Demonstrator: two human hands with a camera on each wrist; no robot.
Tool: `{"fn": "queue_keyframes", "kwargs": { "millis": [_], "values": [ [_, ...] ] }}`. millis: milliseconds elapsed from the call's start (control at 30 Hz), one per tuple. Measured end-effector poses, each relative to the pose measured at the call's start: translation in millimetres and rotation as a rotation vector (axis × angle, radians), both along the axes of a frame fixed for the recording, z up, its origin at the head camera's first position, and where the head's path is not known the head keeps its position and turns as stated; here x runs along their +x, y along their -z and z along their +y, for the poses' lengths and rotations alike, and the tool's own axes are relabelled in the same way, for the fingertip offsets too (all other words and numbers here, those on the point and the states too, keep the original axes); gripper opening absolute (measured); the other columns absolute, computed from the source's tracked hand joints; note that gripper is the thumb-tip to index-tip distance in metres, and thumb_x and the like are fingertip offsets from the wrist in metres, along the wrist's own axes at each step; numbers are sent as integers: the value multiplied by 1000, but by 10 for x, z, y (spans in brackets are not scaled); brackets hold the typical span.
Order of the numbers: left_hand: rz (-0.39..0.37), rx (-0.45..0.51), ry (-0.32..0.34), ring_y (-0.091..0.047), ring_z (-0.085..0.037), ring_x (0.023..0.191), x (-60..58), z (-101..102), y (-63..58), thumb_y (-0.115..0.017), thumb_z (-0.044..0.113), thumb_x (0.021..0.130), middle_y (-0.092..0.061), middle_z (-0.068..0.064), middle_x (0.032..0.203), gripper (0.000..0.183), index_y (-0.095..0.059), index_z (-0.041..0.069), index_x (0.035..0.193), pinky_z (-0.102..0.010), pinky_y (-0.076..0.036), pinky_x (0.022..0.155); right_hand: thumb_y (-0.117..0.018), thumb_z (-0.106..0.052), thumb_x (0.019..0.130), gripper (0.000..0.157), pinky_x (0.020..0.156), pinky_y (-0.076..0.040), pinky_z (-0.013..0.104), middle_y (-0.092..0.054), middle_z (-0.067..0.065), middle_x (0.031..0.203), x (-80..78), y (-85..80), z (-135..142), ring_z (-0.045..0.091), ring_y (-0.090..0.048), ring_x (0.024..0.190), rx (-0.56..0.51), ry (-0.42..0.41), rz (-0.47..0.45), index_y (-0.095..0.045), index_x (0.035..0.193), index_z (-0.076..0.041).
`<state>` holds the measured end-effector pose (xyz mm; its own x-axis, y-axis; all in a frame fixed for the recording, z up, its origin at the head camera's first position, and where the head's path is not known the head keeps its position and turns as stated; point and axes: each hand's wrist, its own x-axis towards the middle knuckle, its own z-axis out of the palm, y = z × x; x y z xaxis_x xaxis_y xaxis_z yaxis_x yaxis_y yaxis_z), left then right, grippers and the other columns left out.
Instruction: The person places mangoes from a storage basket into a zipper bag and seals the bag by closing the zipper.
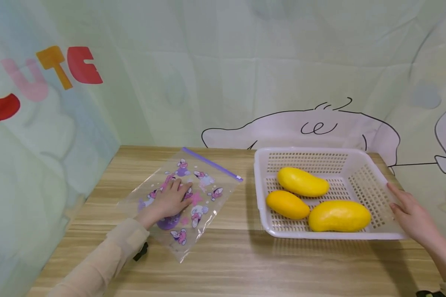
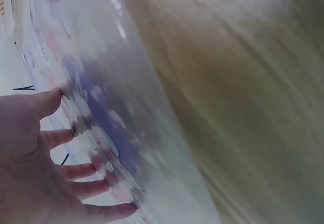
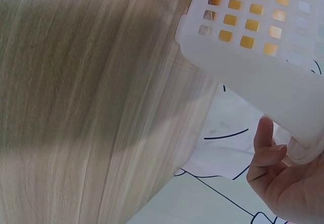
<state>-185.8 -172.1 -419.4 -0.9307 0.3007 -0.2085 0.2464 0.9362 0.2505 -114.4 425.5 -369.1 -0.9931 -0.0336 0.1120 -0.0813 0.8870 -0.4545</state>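
Note:
A clear zip bag [image 1: 208, 198] with a purple zip strip and pink and purple cartoon prints lies flat on the table. My left hand [image 1: 171, 200] rests on it; the left wrist view shows this hand [image 2: 45, 168] with fingers spread and fingertips touching the plastic. To the right stands a white plastic basket [image 1: 262, 198] with perforated walls. It holds a yellow mango [image 1: 302, 182] at the back, a smaller one [image 1: 288, 205] at left and a large one [image 1: 340, 216] in front. At the basket's right rim, my right hand [image 1: 412, 214] grips the edge with bent fingers.
The wood-grain table [image 1: 223, 264] ends at the back against a printed cloth [image 1: 223, 82] with cartoon drawings and coloured letters. The basket sits near the table's right side.

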Motion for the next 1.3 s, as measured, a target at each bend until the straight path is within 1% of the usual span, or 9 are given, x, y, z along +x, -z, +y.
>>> {"fn": "queue_keyframes", "kwargs": {
  "millis": [133,333,500,733,900,967,1100,1300],
  "values": [
    [-28,3,26,-19,-55,140,-11,-18,5,-48,34,99,-23,-31,152,57,-33,9,148,-81,-24,100,-34,-1,98,55,102,-18,77,-33,46,130,-5,17,25,62,-31,119,-6,-6,8,-16,150,4],
    [-48,14,60,-16,-55,141,-25,-40,14,-48,34,99,-21,-31,153,58,-32,10,149,-81,-22,101,-34,-1,99,54,103,-16,77,-32,46,130,-11,22,45,63,-30,119,-7,-13,12,-17,149,5],
    [-25,15,90,-19,-53,141,-8,-56,-2,-48,33,99,-23,-30,153,56,-33,10,149,-80,-23,102,-34,0,98,54,102,-16,77,-32,47,130,-6,9,32,64,-30,118,-6,-15,10,-17,149,6],
    [12,10,129,-25,-53,139,-3,-99,-4,-50,34,98,-28,-28,152,55,-37,12,147,-77,-26,103,-34,-1,99,54,100,-18,78,-32,46,131,3,4,15,64,-31,118,4,2,-7,-16,150,4],
    [12,12,136,-23,-53,140,-29,-128,7,-54,36,96,-29,-25,153,57,-39,16,147,-78,-25,103,-34,-4,100,55,96,-21,79,-32,45,131,3,10,6,64,-32,117,19,25,-28,-15,151,2],
    [6,10,135,-22,-52,141,-37,-140,5,-55,36,96,-29,-24,154,57,-39,18,147,-78,-24,103,-34,-5,100,55,97,-21,79,-32,45,132,2,13,7,64,-32,117,16,24,-26,-15,151,1],
    [3,8,147,-23,-53,140,-52,-152,-22,-58,35,94,-29,-25,153,58,-40,17,146,-78,-28,101,-34,-5,100,55,97,-21,79,-32,45,132,4,11,4,65,-31,118,19,25,-25,-15,151,1],
    [-12,10,168,-26,-55,138,-87,-151,-60,-61,33,92,-31,-27,152,57,-44,15,144,-74,-33,101,-34,-4,100,54,97,-21,78,-31,46,131,11,-16,-18,64,-31,118,28,26,-29,-15,150,4]
  ]
}}
